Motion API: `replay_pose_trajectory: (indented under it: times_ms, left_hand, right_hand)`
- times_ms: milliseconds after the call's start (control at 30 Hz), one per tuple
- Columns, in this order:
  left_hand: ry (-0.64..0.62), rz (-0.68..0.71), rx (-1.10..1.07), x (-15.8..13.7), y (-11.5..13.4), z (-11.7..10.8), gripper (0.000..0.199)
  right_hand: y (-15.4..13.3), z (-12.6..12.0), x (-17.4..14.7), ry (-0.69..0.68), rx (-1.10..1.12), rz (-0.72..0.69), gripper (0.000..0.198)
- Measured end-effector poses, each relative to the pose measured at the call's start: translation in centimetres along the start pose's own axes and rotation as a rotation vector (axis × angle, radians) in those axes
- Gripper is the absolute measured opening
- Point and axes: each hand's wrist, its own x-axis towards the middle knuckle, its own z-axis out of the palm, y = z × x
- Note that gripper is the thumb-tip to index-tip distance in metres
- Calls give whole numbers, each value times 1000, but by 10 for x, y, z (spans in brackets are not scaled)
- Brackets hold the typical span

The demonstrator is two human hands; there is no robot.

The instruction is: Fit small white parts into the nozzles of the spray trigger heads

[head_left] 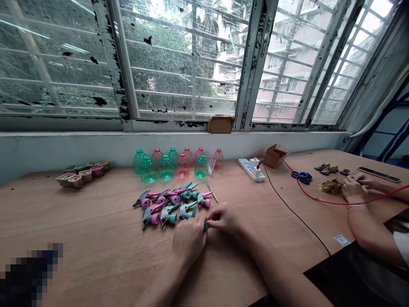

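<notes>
My left hand [189, 238] is closed around a trigger sprayer head, of which only the teal collar [206, 226] shows between my hands. My right hand [225, 219] pinches at that collar from the other side; the fingers hide most of the part. Just beyond my left hand lie several trigger sprayer heads [168, 215] in two rough rows, grey with pink or teal levers and collars. Behind them stand several clear green bottles [165, 168] and red bottles [182, 166], all with open necks. A thin metal rod [211, 192] lies to the right of the sprayer heads.
Small tubs [76, 181] are grouped at the back left. A power strip [252, 169] with plugs, a red cable [297, 181] and a black cable [289, 208] cross the right side. A cardboard box [276, 156] stands behind. A co-worker's hands [354, 188] work beside gold-coloured parts [331, 186].
</notes>
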Motion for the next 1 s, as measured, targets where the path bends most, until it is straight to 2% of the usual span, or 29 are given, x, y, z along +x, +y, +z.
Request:
replay_pose_trajectory:
  times_ms: [367, 700, 1000]
  left_hand:
    - [-9, 8, 40, 1, 8, -2, 30]
    - [-5, -46, 40, 0, 2, -4, 27]
    - [-80, -78, -3, 0, 3, -6, 27]
  right_hand:
    - [1, 2, 1, -17, 127, 48, 12]
    - [7, -2, 2, -2, 2, -121, 18]
    - [14, -1, 1, -68, 46, -99, 23]
